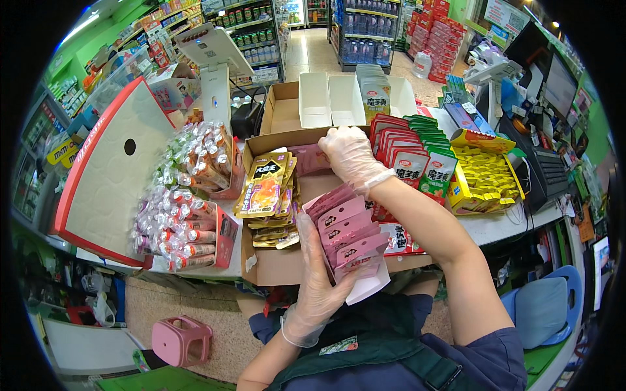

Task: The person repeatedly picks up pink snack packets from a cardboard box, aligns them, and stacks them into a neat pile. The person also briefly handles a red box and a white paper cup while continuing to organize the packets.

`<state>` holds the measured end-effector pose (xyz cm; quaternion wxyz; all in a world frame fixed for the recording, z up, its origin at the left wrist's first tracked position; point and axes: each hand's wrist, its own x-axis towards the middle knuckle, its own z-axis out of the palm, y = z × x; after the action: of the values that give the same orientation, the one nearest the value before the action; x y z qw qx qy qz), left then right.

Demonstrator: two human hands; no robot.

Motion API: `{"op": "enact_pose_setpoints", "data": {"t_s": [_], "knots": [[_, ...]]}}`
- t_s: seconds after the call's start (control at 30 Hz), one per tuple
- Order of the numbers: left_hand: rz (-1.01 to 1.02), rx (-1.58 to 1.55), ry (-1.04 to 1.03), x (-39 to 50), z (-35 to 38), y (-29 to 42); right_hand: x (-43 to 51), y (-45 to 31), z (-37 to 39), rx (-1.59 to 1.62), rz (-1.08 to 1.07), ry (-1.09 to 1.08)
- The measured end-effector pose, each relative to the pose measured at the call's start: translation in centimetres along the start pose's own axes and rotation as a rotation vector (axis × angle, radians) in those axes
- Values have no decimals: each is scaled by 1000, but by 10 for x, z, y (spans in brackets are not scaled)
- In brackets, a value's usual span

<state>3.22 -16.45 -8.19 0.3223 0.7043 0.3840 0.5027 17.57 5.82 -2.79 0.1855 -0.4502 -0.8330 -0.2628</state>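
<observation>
Both hands wear clear plastic gloves. My left hand (320, 273) holds a white display box (370, 287) filled with a row of pink snack packets (345, 227), tilted over the front of a large cardboard box (274, 268). My right hand (345, 151) reaches into the far part of that cardboard box, its fingers curled at the edge of a pink packet (308, 159) lying there; whether they grip it is hard to tell. Gold snack packets (269, 185) are stacked at the left of the box. Red packets (401, 146) and green packets (437, 166) stand right of my right hand.
Behind stand white open boxes (314, 100), one holding grey-green packets (376, 93). Wrapped candy tubes (195, 210) and a large red-edged panel (112, 181) are at the left. A yellow box of small packets (484, 181) is at the right, near a keyboard (543, 168). A pink stool (178, 339) stands below.
</observation>
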Motion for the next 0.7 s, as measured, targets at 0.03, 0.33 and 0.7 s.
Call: {"op": "enact_pose_setpoints", "data": {"t_s": [0.03, 0.33, 0.7], "knots": [[9, 12, 5, 2, -1, 2, 0, 2, -6, 22, -12, 31], [-33, -36, -9, 1, -2, 2, 2, 14, -105, 489, 253, 134], [66, 65, 29, 5, -7, 4, -85, 36, -209, 1483, 174, -283]]}}
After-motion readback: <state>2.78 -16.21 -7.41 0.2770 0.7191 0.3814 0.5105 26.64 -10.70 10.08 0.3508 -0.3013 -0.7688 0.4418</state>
